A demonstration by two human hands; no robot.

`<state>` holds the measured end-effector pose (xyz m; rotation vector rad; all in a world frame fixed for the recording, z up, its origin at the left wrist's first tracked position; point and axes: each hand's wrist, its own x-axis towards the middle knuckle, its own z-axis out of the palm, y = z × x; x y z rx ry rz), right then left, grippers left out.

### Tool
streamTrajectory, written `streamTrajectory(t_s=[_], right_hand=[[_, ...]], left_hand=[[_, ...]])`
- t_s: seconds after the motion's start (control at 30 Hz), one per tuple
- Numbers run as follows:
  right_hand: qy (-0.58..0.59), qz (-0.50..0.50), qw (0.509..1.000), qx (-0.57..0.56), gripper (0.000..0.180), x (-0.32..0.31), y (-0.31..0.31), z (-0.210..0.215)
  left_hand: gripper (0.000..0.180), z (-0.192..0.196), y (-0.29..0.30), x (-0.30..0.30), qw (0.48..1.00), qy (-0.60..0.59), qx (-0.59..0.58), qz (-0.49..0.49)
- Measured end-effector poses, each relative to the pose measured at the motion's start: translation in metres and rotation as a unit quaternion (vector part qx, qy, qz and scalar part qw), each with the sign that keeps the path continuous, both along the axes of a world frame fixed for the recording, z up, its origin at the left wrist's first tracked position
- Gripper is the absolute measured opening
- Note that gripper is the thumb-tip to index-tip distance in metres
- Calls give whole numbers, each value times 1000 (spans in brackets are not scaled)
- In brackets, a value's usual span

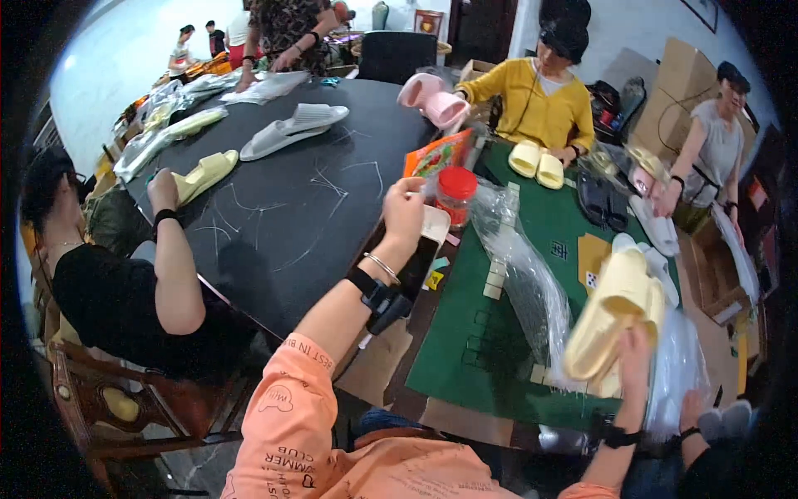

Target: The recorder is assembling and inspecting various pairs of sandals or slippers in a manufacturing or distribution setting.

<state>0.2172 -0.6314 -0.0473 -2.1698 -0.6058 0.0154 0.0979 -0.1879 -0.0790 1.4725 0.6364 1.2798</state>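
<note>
My right hand (633, 348) grips a pair of pale yellow slippers (613, 309) by their lower end, held upright over the green mat (465, 349). A clear plastic bag (524, 266) lies crumpled just left of them. My left hand (404, 209) reaches out to the seam between the two tables, fingers curled together above a small white box (435, 223) and a black flat thing (411, 270). A red-lidded jar (455, 195) stands just right of that hand. Whether the left hand's fingers pinch anything is unclear.
A round black table (283, 208) bears grey slippers (291, 129), a yellow slipper (204, 173) and bagged slippers. Pink slippers (432, 98), a yellow pair (537, 161) and dark ones (603, 200) lie farther off. Several people sit around; another hand (690, 409) is at lower right.
</note>
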Motion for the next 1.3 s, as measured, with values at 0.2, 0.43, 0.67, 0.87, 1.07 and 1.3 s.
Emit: streamTrajectory(t_s=[0.2, 0.43, 0.67, 0.87, 1.07, 1.3], right_hand=[[-18, -210, 968, -140, 44, 121, -107, -55], [-14, -225, 942, -247, 48, 135, -169, -133], [-293, -27, 927, -231, 50, -23, -115, -137], [-28, -119, 979, -166, 25, -133, -20, -81], [-131, -98, 976, -143, 27, -134, -21, -112], [-118, -78, 969, -205, 25, -130, -39, -128]], left_hand=[[20, 2, 89, -42, 977, 97, -183, 47], [18, 20, 159, -47, 961, 229, -106, 109], [28, 49, 209, -86, 794, 531, 120, 270], [28, 38, 240, -85, 680, 675, 174, 226], [23, 22, 284, -97, 611, 679, 268, 307], [25, 14, 325, -100, 590, 692, 263, 323]])
